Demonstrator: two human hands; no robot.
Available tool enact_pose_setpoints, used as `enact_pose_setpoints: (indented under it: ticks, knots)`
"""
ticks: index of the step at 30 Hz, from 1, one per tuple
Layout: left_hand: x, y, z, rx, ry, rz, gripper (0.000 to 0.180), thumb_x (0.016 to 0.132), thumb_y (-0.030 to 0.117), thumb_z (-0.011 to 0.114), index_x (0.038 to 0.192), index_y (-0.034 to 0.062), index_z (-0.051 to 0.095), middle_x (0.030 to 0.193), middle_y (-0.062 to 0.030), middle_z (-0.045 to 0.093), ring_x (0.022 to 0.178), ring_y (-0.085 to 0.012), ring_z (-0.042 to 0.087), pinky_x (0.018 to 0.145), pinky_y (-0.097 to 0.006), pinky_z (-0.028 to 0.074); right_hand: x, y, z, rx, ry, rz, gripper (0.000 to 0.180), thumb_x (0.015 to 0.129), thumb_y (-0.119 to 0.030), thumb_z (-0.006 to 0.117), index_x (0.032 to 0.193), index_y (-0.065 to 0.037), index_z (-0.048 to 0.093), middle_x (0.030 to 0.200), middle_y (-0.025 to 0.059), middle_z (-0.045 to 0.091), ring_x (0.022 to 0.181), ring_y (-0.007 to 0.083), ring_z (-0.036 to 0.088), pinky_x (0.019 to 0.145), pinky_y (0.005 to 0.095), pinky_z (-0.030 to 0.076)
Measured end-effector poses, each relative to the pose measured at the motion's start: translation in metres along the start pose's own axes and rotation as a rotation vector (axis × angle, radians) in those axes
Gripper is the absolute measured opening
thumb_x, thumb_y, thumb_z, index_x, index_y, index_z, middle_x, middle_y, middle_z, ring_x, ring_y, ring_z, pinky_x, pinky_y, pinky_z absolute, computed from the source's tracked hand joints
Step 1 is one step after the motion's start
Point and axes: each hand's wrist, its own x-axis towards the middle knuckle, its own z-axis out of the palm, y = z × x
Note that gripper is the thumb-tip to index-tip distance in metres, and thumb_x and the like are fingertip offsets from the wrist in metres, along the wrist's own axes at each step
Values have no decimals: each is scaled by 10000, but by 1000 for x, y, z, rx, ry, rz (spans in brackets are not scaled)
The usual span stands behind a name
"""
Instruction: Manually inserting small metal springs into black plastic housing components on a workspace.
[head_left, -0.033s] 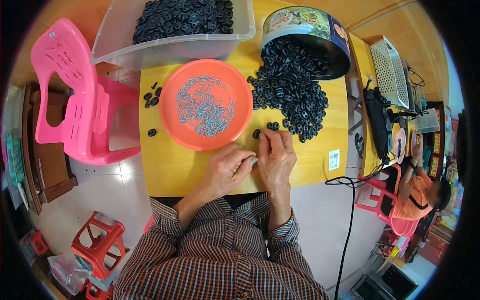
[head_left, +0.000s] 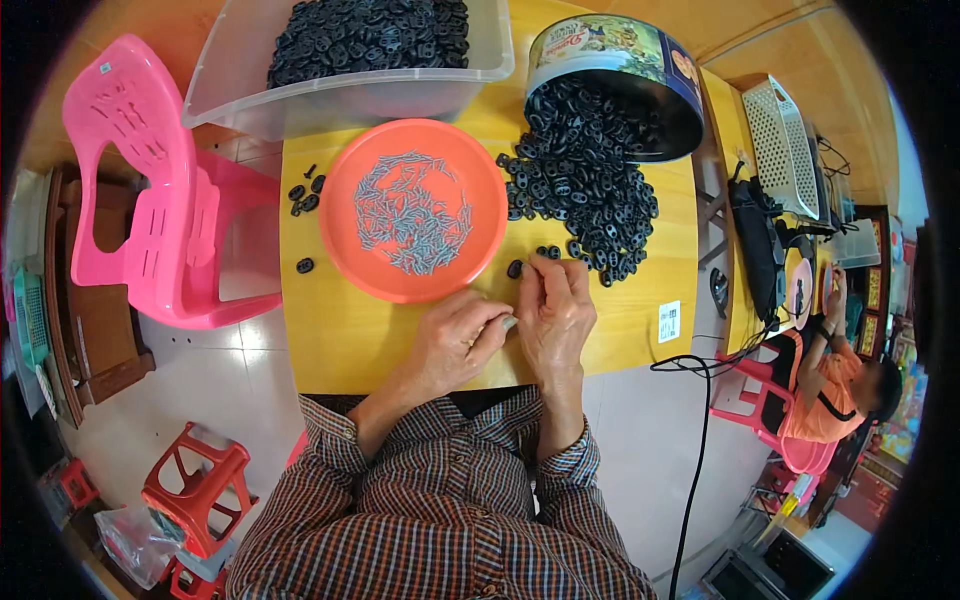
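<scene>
Before the plate, my left hand [head_left: 455,340] is closed, thumb and forefinger pressed together; whatever lies in it is hidden. Beside it, my right hand [head_left: 556,318] has its fingers bent and drawn together, and I cannot make out anything held in them. Its fingertips are next to a single small black oval piece with holes [head_left: 515,269] and a couple more like it. An orange round plate [head_left: 345,255] holds many small silvery pins or screws [head_left: 415,215]. Right of it spreads a heap of black oval pieces [head_left: 585,200], spilling from a round printed tin [head_left: 610,42] on its side.
A clear plastic bin [head_left: 350,105] of black pieces stands at the far left of the yellow table [head_left: 380,365]. Several loose pieces lie left of the plate. A pink chair [head_left: 140,200], a red stool [head_left: 200,490] and a black cable [head_left: 700,440] surround the table. Another person [head_left: 825,390] sits far right.
</scene>
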Motion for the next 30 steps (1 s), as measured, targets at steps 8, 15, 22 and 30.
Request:
enact_pose_setpoints:
  ticks: [8, 15, 22, 30]
  knots:
    - [-3, -5, 0, -3, -14, -33, 136, 764, 14, 664, 896, 26, 634, 687, -88, 545, 576, -231, 548, 516, -341, 439, 35, 4, 11, -178, 32, -119, 152, 785, -53, 647, 933, -41, 675, 805, 109, 550, 686, 261, 577, 571, 362, 471]
    - [-1, -6, -1, 14, -25, -13, 121, 771, 33, 666, 888, 16, 636, 682, -96, 547, 577, -240, 555, 524, -348, 446, 40, 6, 14, -163, -26, -114, 102, 788, -65, 639, 883, -41, 668, 810, 118, 552, 721, 288, 571, 605, 393, 467]
    - [-1, -5, 0, 18, -10, -4, 111, 772, 34, 672, 874, 10, 637, 676, -94, 547, 573, -234, 553, 518, -344, 441, 33, 16, 15, -226, 4, -194, 66, 797, -41, 620, 853, -10, 601, 817, 137, 558, 706, 316, 568, 597, 394, 466]
    - [-7, -7, 1, -118, 42, -112, 128, 791, -10, 648, 919, 3, 639, 679, -70, 539, 571, -168, 539, 515, -296, 427, 4, 0, -24, 799, -239, 582, 168, 928, -161, 564, 875, -3, 581, 725, 8, 555, 582, 53, 433, 522, 210, 356]
